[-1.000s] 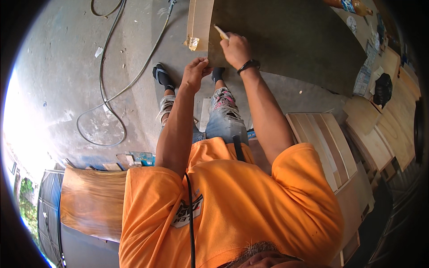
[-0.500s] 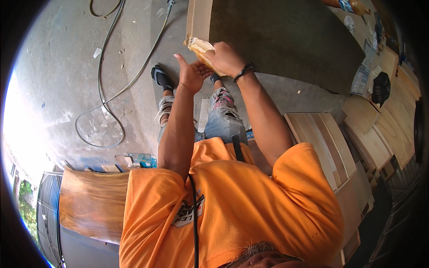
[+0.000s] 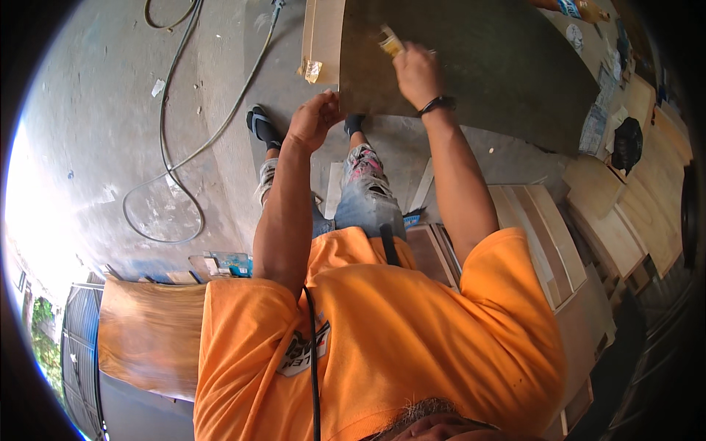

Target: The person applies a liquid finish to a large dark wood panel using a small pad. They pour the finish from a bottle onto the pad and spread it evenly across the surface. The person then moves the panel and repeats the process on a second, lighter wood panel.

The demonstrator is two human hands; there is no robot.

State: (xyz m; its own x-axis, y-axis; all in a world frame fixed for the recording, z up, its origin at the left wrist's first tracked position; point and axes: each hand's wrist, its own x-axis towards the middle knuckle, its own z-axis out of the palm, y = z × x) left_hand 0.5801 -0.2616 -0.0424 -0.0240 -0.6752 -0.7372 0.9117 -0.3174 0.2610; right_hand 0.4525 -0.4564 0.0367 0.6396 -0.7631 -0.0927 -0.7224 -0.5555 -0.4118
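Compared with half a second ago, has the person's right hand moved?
Yes. Against the dark panel, the right hand has shifted rightward and upward in the picture, away from the panel's near left corner.

The panel is dark olive-brown, the strip along its left edge tan, the tool yellow and cream; shirt orange, jeans blue with pink patches, floor grey, board brown, wavy-grained.

At your left, white daylight burns out the edge of the concrete floor and leaves a soft shine on the varnished wood panel, while the dark board looks dim, your right hand is blurred, and the fisheye bends straight edges toward the black rim.
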